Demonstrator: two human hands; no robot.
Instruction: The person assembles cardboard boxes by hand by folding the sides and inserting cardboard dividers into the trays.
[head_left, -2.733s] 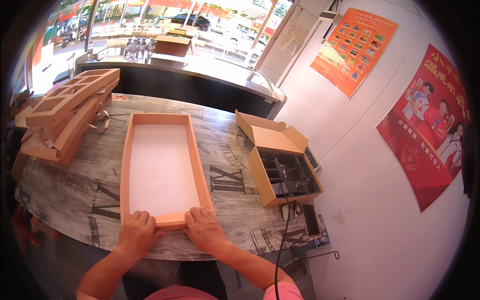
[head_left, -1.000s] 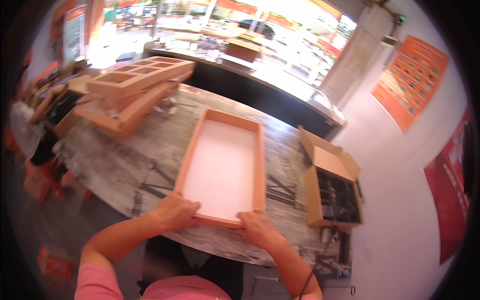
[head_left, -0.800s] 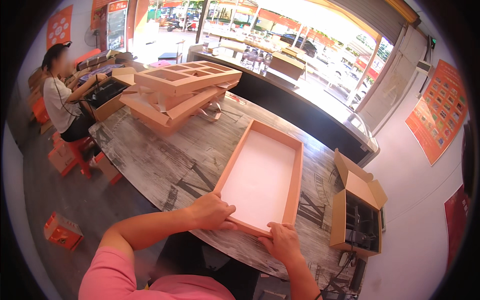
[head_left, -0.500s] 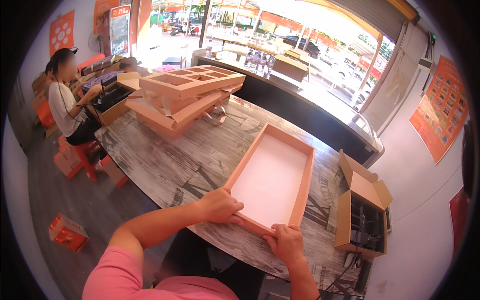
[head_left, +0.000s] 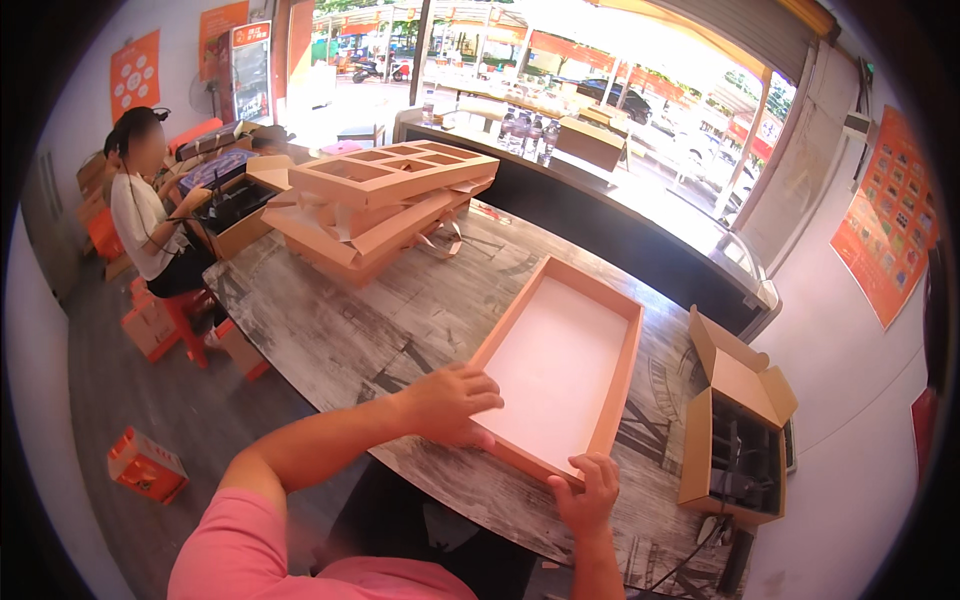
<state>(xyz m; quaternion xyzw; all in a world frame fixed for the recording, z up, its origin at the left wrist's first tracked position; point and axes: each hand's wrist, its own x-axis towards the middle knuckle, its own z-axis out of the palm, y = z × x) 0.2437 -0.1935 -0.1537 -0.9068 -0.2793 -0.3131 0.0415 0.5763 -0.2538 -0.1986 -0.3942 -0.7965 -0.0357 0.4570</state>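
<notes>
A shallow brown cardboard tray [head_left: 627, 365] with a white bottom lies slantwise on the wooden table in front of me. My left hand [head_left: 450, 403] is at its near left corner, fingers stretched out and apart over the rim, with the thumb low against the near side. At the near right corner, my right hand [head_left: 590, 490] has its fingers bent over the rim and its thumb on the outer face. Nothing is visible inside the tray.
Stacked cardboard trays and a divided insert [head_left: 400, 172] sit at the table's far left. An open box with black equipment [head_left: 735, 450] stands at right, a cable beside it. A seated person [head_left: 150, 220] is at left. Bottles [head_left: 525, 132] stand on the back counter.
My left fingers have loosened from their grip and spread at the tray's corner. My right hand stays at the near right corner. The whole view has shifted slightly.
</notes>
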